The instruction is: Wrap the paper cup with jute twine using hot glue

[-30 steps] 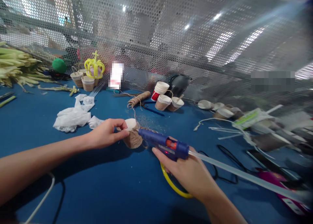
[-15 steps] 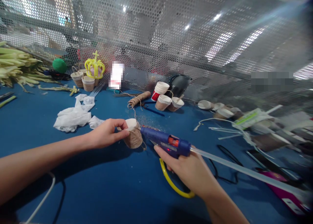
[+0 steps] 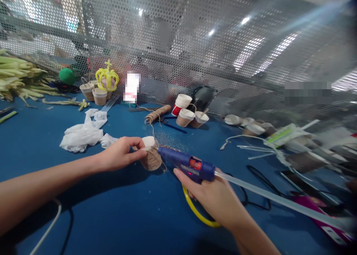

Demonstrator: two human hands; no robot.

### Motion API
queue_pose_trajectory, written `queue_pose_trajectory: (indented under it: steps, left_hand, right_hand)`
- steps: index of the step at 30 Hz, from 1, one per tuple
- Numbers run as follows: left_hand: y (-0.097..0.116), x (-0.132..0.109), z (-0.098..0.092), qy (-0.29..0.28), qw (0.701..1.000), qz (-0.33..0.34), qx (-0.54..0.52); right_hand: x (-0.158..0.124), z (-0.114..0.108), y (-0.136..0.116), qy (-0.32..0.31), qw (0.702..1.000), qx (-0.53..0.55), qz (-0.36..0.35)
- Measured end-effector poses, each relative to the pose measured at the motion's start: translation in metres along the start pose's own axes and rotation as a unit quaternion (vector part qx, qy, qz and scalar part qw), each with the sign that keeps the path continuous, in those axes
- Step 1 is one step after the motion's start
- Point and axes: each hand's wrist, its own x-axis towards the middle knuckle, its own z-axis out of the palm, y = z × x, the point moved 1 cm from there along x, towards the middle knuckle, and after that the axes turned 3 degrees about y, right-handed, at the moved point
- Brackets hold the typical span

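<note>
Shifted slightly nearer the twine-wrapped brown paper cup: blue plastic glue gun, clasped by right hand, nozzle touching the cup's right side. Cup pinched by left hand; twine spool lying behind the cup.

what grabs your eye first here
The blue glue gun in the right hand, mid-table, points its nozzle at a twine-wrapped cup that the left hand pinches at the rim. At the far left, a yellow crown stands out against the mesh wall.
</note>
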Motion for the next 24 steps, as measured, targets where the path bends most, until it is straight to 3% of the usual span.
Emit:
queue_pose_trajectory:
  steps: [8, 14, 24]
  left_hand:
    - [-0.003, 0.0, 0.001, 0.007, 1.0, 0.018, 0.003]
    - [-0.002, 0.0, 0.0, -0.004, 1.0, 0.014, -0.01]
    - [0.001, 0.0, -0.003, -0.018, 1.0, 0.011, 0.008]
  right_hand:
    - [0.001, -0.002, -0.009, -0.001, 0.999, -0.012, -0.038]
    - [0.001, -0.006, 0.005, -0.044, 0.994, -0.083, -0.064]
    - [0.009, -0.01, 0.0, -0.036, 0.998, -0.036, -0.048]
